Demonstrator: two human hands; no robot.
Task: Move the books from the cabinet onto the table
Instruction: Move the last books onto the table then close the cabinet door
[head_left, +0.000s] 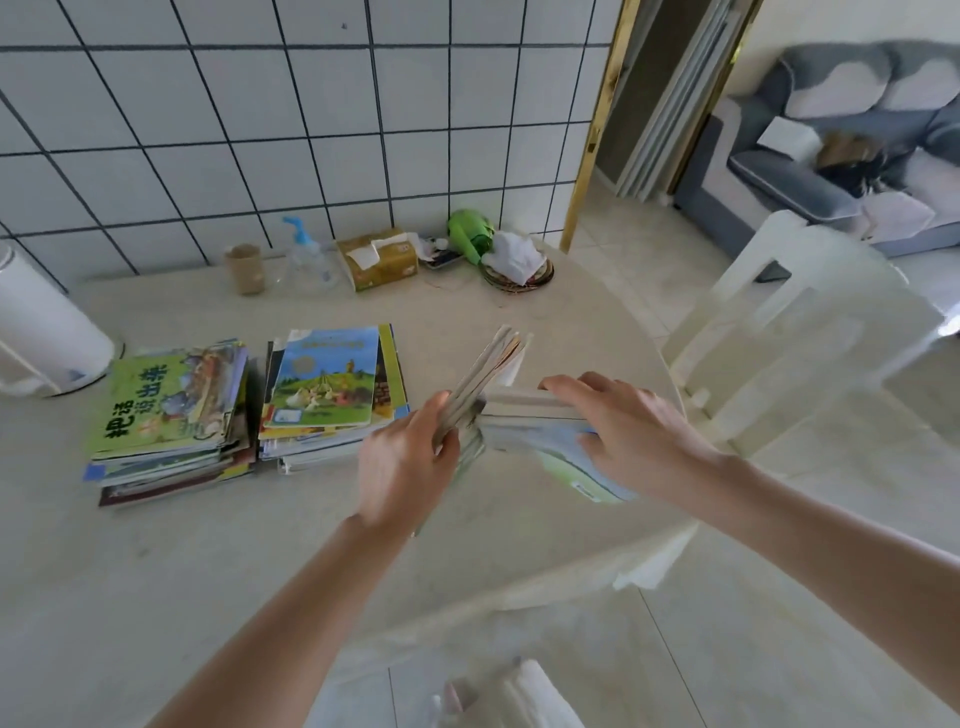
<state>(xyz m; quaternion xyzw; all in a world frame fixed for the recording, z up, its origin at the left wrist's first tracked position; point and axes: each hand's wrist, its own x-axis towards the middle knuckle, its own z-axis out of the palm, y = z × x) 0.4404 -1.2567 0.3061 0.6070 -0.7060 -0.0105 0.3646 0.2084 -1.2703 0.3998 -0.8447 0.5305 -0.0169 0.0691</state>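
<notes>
Two stacks of thin picture books lie on the pale table (156, 571): a left stack (171, 421) topped by a green cover and a middle stack (330, 392) topped by a blue cover. To their right, my left hand (408, 460) grips a bundle of thin books (488, 376) tilted up on edge. My right hand (621, 431) rests palm down on another few books (550, 441) lying nearly flat near the table's right edge. Both bundles meet between my hands. The cabinet is out of view.
Along the tiled wall stand a white cylindrical appliance (41, 322), a brown cup (244, 267), a pump bottle (306, 260), a tissue box (376, 257), a green item (470, 234) and a basket with cloth (517, 262). A white chair (800, 332) stands right of the table.
</notes>
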